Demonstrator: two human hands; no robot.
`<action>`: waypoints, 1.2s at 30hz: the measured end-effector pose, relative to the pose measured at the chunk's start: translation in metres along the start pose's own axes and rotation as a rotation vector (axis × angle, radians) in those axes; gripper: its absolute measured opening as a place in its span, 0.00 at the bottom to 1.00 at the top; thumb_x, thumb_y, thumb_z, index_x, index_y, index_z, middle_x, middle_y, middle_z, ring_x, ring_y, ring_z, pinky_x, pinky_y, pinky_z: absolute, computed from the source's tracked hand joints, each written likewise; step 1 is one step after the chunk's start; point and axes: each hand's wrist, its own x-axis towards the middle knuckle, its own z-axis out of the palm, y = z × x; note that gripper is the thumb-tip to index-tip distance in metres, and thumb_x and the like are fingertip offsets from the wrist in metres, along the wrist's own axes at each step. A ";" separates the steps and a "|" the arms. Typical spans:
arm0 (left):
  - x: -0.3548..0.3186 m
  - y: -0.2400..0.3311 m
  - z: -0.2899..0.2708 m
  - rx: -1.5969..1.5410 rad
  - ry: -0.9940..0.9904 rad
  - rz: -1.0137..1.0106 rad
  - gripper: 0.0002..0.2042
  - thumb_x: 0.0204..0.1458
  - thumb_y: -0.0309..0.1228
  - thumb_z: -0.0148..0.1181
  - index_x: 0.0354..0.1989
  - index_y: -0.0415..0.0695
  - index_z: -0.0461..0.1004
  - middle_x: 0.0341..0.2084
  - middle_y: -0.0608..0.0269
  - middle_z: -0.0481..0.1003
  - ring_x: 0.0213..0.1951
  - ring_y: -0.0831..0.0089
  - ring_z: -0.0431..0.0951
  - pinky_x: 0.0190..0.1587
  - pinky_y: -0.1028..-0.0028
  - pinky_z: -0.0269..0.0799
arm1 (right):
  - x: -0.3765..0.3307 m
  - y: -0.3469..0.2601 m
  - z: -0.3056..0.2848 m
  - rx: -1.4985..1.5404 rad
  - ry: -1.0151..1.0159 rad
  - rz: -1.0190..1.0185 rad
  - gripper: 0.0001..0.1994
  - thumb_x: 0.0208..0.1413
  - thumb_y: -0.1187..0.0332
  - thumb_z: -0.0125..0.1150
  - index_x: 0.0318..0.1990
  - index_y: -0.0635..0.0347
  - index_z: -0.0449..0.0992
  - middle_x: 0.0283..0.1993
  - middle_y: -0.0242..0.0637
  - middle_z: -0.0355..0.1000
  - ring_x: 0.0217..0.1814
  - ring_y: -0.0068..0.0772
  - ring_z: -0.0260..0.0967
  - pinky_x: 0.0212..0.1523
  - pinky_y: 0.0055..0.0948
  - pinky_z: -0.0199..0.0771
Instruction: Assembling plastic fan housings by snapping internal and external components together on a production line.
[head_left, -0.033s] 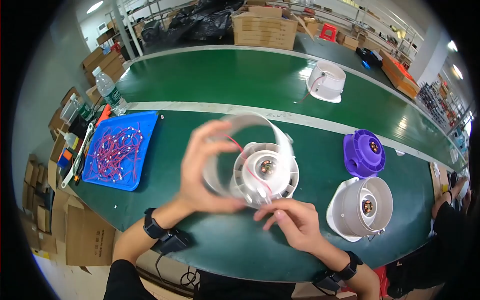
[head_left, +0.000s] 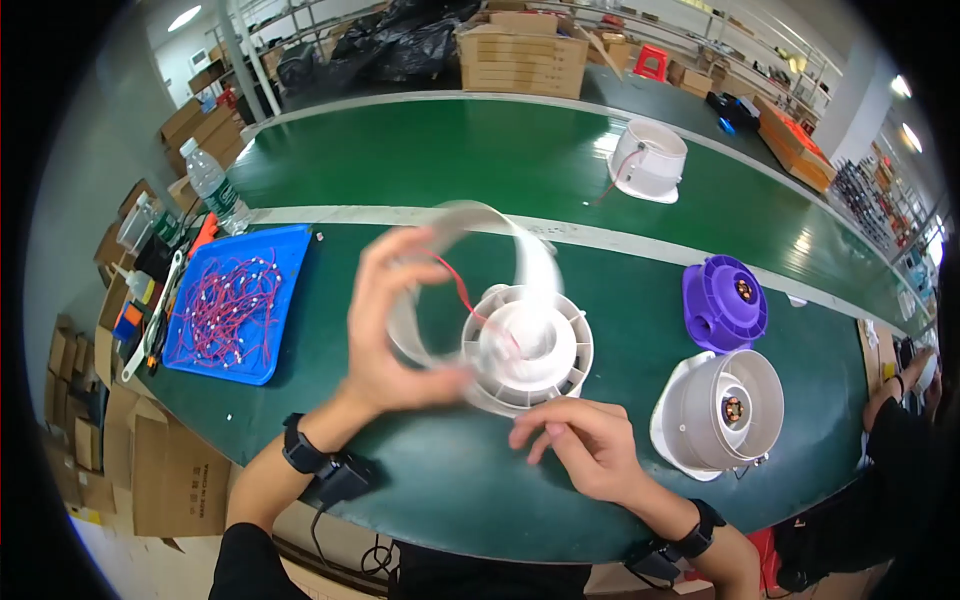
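Observation:
My left hand [head_left: 378, 345] is closed round the side of a white cylindrical ring housing [head_left: 538, 272], held tilted in the air and blurred by motion. A red wire [head_left: 458, 282] runs across the ring's opening. Below and behind it, a round white fan base [head_left: 575, 380] with radial ribs rests on the green table; the ring partly covers its centre. My right hand [head_left: 585, 450] rests near the base's front edge, thumb and fingers curled together, with nothing visible in them.
A blue tray [head_left: 298, 262] of red wires with white connectors sits left, beside tools and a water bottle [head_left: 215, 185]. At right stand a purple fan base [head_left: 722, 300] and a white fan housing [head_left: 690, 440]. Another white housing [head_left: 650, 165] stands on the green belt [head_left: 450, 150].
The ring housing in my left hand has moved left and up, away from my right hand. My right hand stays nearly in place.

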 end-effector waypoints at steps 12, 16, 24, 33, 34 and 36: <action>-0.015 -0.064 0.001 0.465 -0.149 -0.418 0.36 0.44 0.43 0.73 0.61 0.45 0.66 0.69 0.46 0.56 0.62 0.44 0.70 0.59 0.55 0.71 | 0.006 0.007 0.001 -0.628 0.028 -0.182 0.10 0.50 0.80 0.56 0.39 0.60 0.79 0.14 0.32 0.67 0.13 0.26 0.67 0.17 0.27 0.66; -0.007 -0.049 0.000 0.479 -0.120 -0.411 0.38 0.46 0.44 0.71 0.66 0.46 0.62 0.69 0.42 0.55 0.61 0.42 0.70 0.58 0.55 0.71 | 0.005 0.014 -0.002 -0.692 0.092 -0.209 0.09 0.52 0.79 0.57 0.40 0.58 0.77 0.12 0.32 0.65 0.11 0.26 0.65 0.16 0.27 0.63; -0.002 -0.041 -0.017 0.631 -0.149 -0.084 0.29 0.47 0.32 0.64 0.60 0.41 0.66 0.64 0.42 0.62 0.64 0.43 0.64 0.64 0.51 0.63 | 0.008 0.006 -0.003 -1.170 0.057 -0.209 0.06 0.53 0.66 0.68 0.33 0.54 0.76 0.14 0.32 0.69 0.12 0.33 0.68 0.14 0.29 0.63; -0.021 -0.002 0.020 -0.164 -0.389 0.052 0.45 0.37 0.33 0.76 0.66 0.45 0.59 0.68 0.40 0.57 0.70 0.42 0.58 0.70 0.50 0.54 | 0.014 0.018 -0.009 -0.799 0.258 -0.300 0.11 0.47 0.74 0.76 0.37 0.61 0.79 0.23 0.33 0.72 0.21 0.25 0.70 0.23 0.27 0.69; -0.022 0.000 0.019 -0.140 -0.331 0.039 0.48 0.35 0.34 0.77 0.68 0.46 0.56 0.70 0.39 0.54 0.71 0.41 0.56 0.70 0.50 0.53 | 0.013 0.016 -0.008 -0.777 0.248 -0.266 0.12 0.47 0.73 0.76 0.38 0.59 0.78 0.25 0.34 0.73 0.25 0.29 0.73 0.25 0.27 0.70; -0.019 -0.003 0.021 -0.112 -0.267 0.022 0.51 0.34 0.35 0.79 0.70 0.47 0.53 0.71 0.38 0.51 0.72 0.40 0.54 0.71 0.49 0.52 | 0.014 0.015 -0.008 -0.705 0.284 -0.287 0.12 0.48 0.74 0.75 0.39 0.60 0.78 0.24 0.34 0.73 0.25 0.27 0.73 0.25 0.25 0.70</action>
